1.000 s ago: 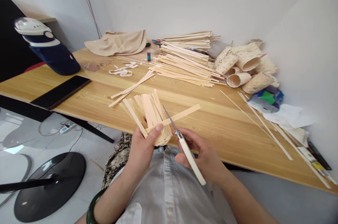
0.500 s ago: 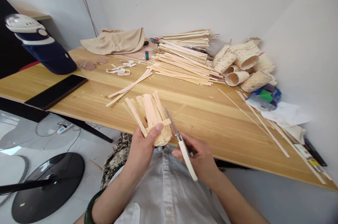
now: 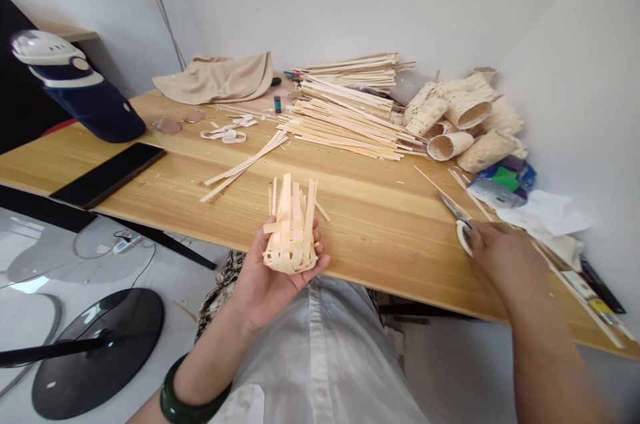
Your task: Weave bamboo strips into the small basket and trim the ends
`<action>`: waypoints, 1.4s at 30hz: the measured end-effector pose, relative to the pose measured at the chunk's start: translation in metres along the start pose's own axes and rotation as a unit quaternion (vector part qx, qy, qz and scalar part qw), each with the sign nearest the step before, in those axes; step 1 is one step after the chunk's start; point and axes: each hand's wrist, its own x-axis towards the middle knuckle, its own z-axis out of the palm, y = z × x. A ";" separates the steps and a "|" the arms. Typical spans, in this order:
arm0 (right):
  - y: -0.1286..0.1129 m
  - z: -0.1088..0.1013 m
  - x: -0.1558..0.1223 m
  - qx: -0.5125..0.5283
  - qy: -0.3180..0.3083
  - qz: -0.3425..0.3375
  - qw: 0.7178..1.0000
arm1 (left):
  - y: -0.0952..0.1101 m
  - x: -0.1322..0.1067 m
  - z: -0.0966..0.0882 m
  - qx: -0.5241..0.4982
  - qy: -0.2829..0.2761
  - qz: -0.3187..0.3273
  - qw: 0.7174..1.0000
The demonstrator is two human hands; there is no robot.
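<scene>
My left hand (image 3: 267, 281) cups a small half-woven basket (image 3: 291, 231) of pale wooden strips, its loose ends pointing up and away from me, just over the near edge of the wooden table (image 3: 380, 217). My right hand (image 3: 500, 254) is out to the right, low over the table, closed on the white handles of a pair of scissors (image 3: 457, 219). The scissor blades point away to the upper left and lie against the table top.
A big pile of wooden strips (image 3: 350, 111) and several finished woven tubes (image 3: 465, 124) lie at the back. Loose strips (image 3: 245, 167), a black phone (image 3: 107, 174), a dark blue iron (image 3: 75, 87), beige cloth (image 3: 220, 77) and papers (image 3: 540, 214) are also there.
My right hand has carried the scissors away from the basket to the table at the right. The long strip sticking out sideways is gone. My left hand has turned the basket upright.
</scene>
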 end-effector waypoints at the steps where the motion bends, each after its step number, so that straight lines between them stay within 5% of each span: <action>1: -0.007 -0.003 -0.002 0.017 0.032 -0.003 0.999 | 0.002 0.000 -0.001 0.006 0.003 0.010 1.000; 4: -0.055 -0.009 -0.006 0.162 0.116 -0.107 0.974 | 0.009 -0.001 -0.004 0.027 0.030 0.077 0.996; 9: -0.179 0.001 -0.007 0.269 -0.040 -0.385 0.882 | 0.018 -0.004 0.000 0.038 0.061 0.121 0.990; 12: -0.215 0.006 -0.009 0.271 -0.096 -0.452 0.844 | 0.019 -0.005 0.001 0.025 0.074 0.106 0.991; 14: -0.203 -0.003 -0.018 0.268 -0.110 -0.454 0.842 | 0.019 -0.005 0.000 0.016 0.068 0.099 0.993; 17: -0.137 -0.035 -0.038 0.277 -0.134 -0.433 0.847 | 0.018 -0.004 -0.006 0.006 0.047 0.094 0.994; 20: -0.067 -0.073 -0.054 0.318 -0.175 -0.324 0.874 | 0.014 -0.001 -0.010 0.004 0.013 0.070 0.997; 22: -0.049 -0.086 -0.059 0.348 -0.139 -0.272 0.886 | 0.008 0.002 -0.009 0.022 -0.018 0.053 0.998; 24: -0.060 -0.087 -0.059 0.392 -0.057 -0.240 0.886 | 0.001 0.004 -0.007 0.061 -0.034 0.049 0.996; 26: -0.094 -0.077 -0.059 0.461 -0.026 -0.278 0.842 | -0.005 0.005 -0.006 0.119 -0.022 0.055 0.991; 30: -0.172 -0.051 -0.064 0.554 -0.060 -0.332 0.761 | -0.011 0.006 -0.009 0.236 0.029 0.115 0.965; 33: -0.201 -0.037 -0.073 0.556 -0.047 -0.319 0.766 | -0.012 0.008 -0.012 0.287 0.040 0.183 0.939; 37: -0.206 -0.028 -0.079 0.566 -0.021 -0.296 0.769 | -0.016 0.011 -0.017 0.345 0.032 0.261 0.901; 42: -0.206 -0.020 -0.081 0.567 -0.026 -0.261 0.781 | -0.019 0.009 -0.029 0.433 0.049 0.449 0.780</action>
